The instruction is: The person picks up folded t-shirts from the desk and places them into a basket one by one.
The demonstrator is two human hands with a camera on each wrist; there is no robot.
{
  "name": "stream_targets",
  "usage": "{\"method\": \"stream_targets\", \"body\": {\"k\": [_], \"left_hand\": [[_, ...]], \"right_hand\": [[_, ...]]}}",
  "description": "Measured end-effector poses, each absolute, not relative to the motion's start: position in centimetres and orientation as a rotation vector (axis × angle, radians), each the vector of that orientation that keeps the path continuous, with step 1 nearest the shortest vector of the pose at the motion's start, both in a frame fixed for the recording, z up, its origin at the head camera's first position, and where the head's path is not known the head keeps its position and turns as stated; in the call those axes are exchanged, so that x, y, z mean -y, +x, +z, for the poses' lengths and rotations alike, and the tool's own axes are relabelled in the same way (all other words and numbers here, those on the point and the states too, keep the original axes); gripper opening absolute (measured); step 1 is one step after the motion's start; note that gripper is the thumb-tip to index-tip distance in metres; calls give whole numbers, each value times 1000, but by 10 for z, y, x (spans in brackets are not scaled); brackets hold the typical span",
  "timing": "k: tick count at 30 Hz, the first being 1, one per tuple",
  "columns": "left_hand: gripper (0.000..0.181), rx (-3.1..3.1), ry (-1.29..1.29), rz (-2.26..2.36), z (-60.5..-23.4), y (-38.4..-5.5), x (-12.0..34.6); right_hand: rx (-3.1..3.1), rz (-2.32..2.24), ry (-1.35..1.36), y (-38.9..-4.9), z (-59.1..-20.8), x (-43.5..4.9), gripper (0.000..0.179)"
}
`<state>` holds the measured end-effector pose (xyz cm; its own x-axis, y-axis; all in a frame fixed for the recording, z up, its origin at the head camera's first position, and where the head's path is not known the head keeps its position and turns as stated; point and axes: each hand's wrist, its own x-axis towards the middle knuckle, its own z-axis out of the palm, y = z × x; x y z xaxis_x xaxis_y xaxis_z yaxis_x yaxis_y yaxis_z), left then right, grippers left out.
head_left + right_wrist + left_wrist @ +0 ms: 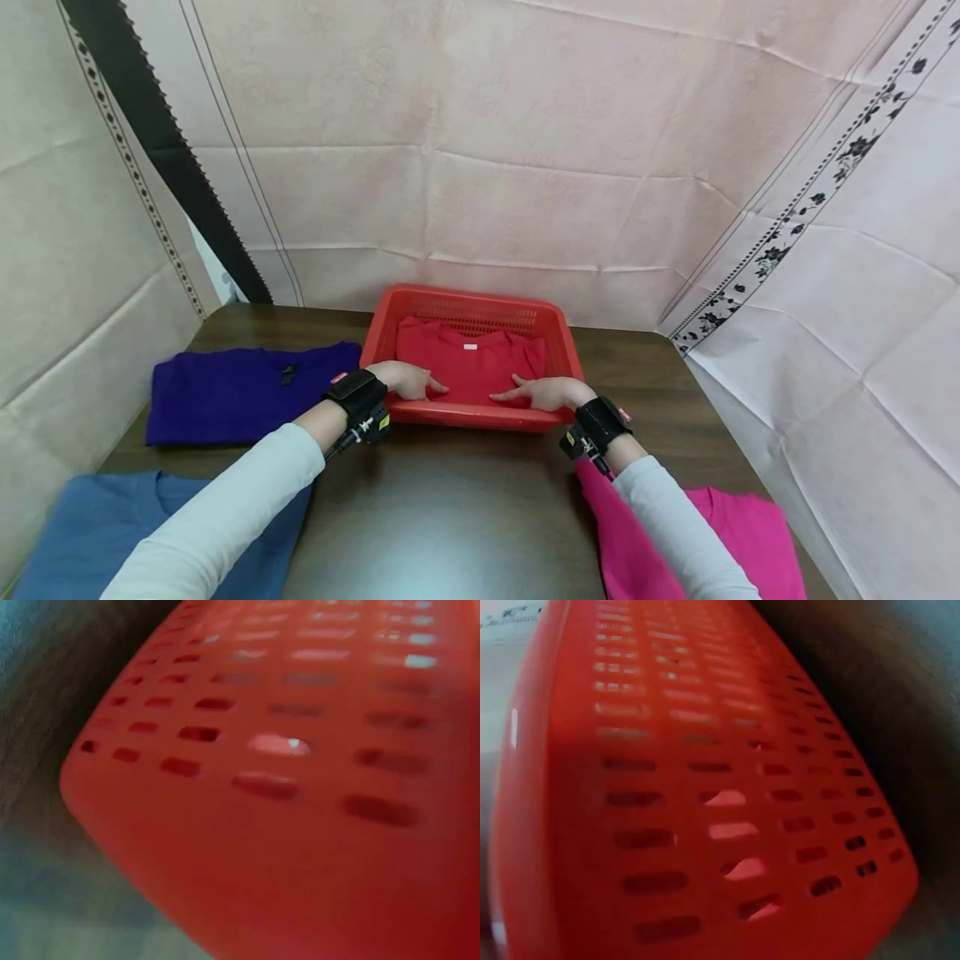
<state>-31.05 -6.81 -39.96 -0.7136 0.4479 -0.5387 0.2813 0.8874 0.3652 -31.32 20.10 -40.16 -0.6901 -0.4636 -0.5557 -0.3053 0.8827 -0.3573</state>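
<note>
A folded red shirt (468, 362) with a small white neck label lies inside a red plastic basket (480, 296). My left hand (405, 379) reaches over the basket's near left side, its fingers extended onto the shirt. Opposite it, my right hand (551, 392) touches the shirt's near right part with thumb and index finger stretched out. Neither hand visibly grips anything. In both wrist views the basket's slotted wall (577, 862) fills most of the picture, and the fingers cannot be made out there; reddish cloth shows through some slots.
A folded dark purple shirt (225, 400) lies left of the basket, with a blue shirt (112, 508) nearer. A bright pink shirt (750, 533) lies front right, partly under the right forearm. Brown wooden table (450, 500) underneath; patterned pale cloth (525, 167) hangs behind.
</note>
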Motion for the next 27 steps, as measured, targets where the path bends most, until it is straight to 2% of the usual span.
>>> {"method": "stream_targets", "body": {"k": [3,10,18,27], "left_hand": [[45,-2411,522,354,-402,-313,69],[26,-2859,634,575,-388,-301,61],[11,-2986,722,1070,-356,-236,27],[7,-2843,799,1240,-388,-181,-9]], "right_hand": [[-2376,-355,-549,-316,-404,-203,63],[-2869,-756,-665,-298,-397,-206,33],[-3175,-1016,-792,-231,-374,-219,12],[-3335,-842,-646,-163,-394,-263,11]]}}
